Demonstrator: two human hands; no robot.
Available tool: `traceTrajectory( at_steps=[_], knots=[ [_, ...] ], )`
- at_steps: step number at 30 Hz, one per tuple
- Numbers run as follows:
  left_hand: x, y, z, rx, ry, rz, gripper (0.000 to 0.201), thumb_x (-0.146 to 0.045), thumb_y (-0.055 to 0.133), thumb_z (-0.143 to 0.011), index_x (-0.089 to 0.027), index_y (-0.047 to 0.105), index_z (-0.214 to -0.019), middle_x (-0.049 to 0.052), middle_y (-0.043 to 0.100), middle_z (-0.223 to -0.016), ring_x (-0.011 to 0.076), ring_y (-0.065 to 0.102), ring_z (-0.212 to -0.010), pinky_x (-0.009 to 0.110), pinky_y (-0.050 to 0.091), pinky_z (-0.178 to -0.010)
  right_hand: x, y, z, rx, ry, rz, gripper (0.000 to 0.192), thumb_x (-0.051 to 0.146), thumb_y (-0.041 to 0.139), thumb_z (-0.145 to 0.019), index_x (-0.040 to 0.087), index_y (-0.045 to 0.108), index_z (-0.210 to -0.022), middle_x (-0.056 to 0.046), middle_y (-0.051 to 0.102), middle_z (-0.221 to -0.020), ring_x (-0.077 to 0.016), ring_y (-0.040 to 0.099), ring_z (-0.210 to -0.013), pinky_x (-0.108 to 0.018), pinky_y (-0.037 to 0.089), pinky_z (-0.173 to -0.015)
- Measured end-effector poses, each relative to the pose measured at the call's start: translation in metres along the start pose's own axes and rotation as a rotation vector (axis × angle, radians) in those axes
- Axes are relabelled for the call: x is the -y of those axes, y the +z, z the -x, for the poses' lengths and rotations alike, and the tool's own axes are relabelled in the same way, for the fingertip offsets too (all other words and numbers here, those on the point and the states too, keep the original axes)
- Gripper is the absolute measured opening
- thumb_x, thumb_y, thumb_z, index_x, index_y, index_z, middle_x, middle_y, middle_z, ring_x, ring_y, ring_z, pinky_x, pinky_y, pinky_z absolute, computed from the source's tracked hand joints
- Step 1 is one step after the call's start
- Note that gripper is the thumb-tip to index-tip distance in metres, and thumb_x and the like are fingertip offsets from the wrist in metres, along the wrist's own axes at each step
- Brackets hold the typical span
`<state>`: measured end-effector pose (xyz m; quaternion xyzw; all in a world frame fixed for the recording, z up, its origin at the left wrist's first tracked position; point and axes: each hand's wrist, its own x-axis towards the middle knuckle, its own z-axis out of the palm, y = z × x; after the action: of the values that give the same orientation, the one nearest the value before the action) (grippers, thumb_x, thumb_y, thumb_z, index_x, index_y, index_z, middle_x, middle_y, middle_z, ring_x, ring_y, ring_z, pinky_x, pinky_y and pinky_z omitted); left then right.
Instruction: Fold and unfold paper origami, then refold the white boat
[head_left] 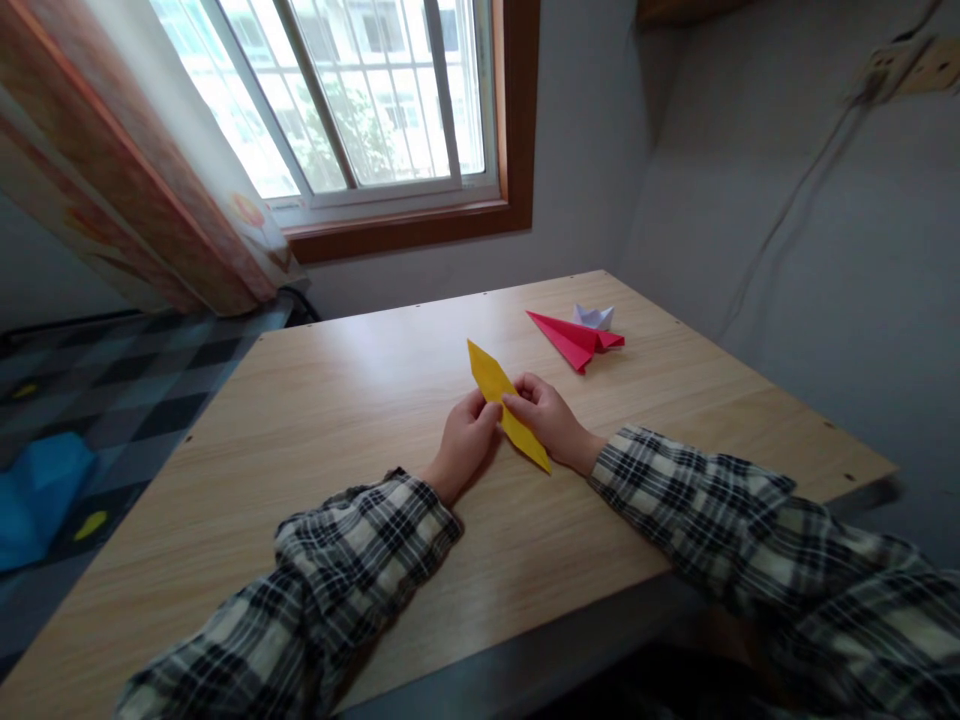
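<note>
A folded sheet of yellow paper [491, 376], long and pointed at both ends, is held at a slant above the middle of the table. My left hand [466, 440] pinches its near left edge, thumb on the paper. On the opposite edge my right hand [551, 415] grips it, with the thumb on the face toward me and the fingers behind. Both thumbs lie close together near the paper's middle. The fingertips behind the paper are partly hidden.
Beyond my right hand, a red paper plane [574, 340] lies on the wooden table [360, 400], with a white paper boat [594, 317] just behind it. Blue paper [45, 490] rests on the checked cloth at the left. A wall stands along the right.
</note>
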<state>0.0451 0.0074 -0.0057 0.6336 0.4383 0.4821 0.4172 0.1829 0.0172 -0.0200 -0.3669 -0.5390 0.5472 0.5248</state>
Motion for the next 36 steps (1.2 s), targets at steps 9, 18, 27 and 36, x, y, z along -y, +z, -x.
traceTrajectory(
  at_steps=[9, 18, 27, 36],
  knots=[
    [-0.008, 0.005, 0.004, -0.053, 0.016, -0.084, 0.021, -0.025, 0.050, -0.078, -0.015, 0.066, -0.086, 0.005, 0.070, -0.083, 0.0176, 0.060, -0.076, 0.029, 0.046, -0.072, -0.001, 0.000, 0.006, -0.095, -0.221, 0.325, 0.014, 0.029, 0.059, -0.077, 0.021, 0.051, -0.085, 0.001, 0.056, -0.082, -0.0171, 0.055, -0.074, -0.032, 0.045, -0.069],
    [-0.007, 0.011, 0.005, -0.167, 0.026, -0.273, 0.014, -0.025, 0.054, -0.081, -0.016, 0.064, -0.078, 0.002, 0.064, -0.073, 0.0158, 0.055, -0.067, 0.027, 0.041, -0.064, 0.005, 0.002, 0.010, -0.175, -0.258, 0.380, 0.015, 0.023, 0.056, -0.074, 0.023, 0.048, -0.087, 0.001, 0.054, -0.082, -0.0186, 0.054, -0.077, -0.033, 0.045, -0.072],
    [-0.006, 0.010, 0.003, -0.164, 0.033, -0.117, 0.016, -0.023, 0.051, -0.080, -0.015, 0.064, -0.085, 0.003, 0.066, -0.080, 0.0173, 0.057, -0.074, 0.029, 0.044, -0.069, 0.008, 0.004, 0.011, -0.082, -0.274, 0.367, 0.015, 0.023, 0.057, -0.076, 0.023, 0.052, -0.090, -0.001, 0.057, -0.091, -0.0204, 0.055, -0.089, -0.035, 0.045, -0.084],
    [-0.011, 0.007, 0.002, -0.137, -0.016, -0.049, 0.018, -0.025, 0.051, -0.079, -0.015, 0.064, -0.084, 0.003, 0.066, -0.080, 0.0171, 0.057, -0.076, 0.028, 0.045, -0.070, 0.010, 0.004, 0.009, -0.058, -0.224, 0.273, 0.013, 0.031, 0.050, -0.087, 0.022, 0.056, -0.092, -0.003, 0.060, -0.095, -0.0199, 0.056, -0.093, -0.034, 0.045, -0.085]
  ],
)
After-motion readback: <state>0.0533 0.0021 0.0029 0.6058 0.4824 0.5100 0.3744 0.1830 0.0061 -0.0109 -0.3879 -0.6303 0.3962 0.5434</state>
